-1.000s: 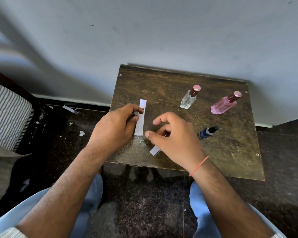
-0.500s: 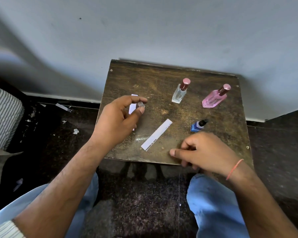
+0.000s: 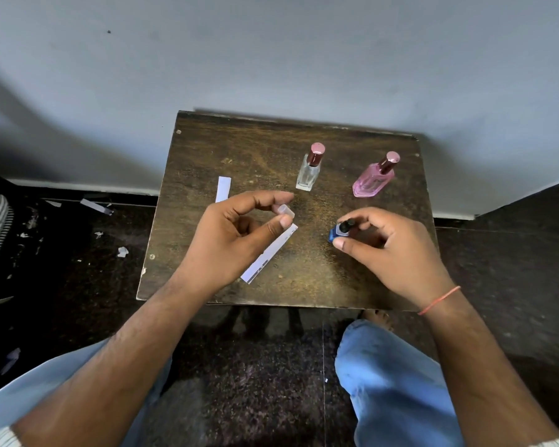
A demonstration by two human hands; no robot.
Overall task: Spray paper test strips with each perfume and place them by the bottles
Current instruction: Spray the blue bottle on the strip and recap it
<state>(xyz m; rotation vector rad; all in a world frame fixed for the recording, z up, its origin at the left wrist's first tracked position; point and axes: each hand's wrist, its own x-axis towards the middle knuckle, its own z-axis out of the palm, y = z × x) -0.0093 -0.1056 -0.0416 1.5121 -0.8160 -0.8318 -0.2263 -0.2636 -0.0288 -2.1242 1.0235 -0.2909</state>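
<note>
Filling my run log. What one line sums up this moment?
left hand: holds clear cap | right hand: grips blue bottle | strips: unsprayed

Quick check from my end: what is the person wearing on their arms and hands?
Both forearms are bare, no gloves or rings. The right hand has a thin orange-red thread round its wrist. The left hand wears nothing. Pale striped cuffs show at the bottom corners.

No text can be read anywhere. The paper strip (image 3: 269, 253) bears dark printed marks, too small to make out.
</note>
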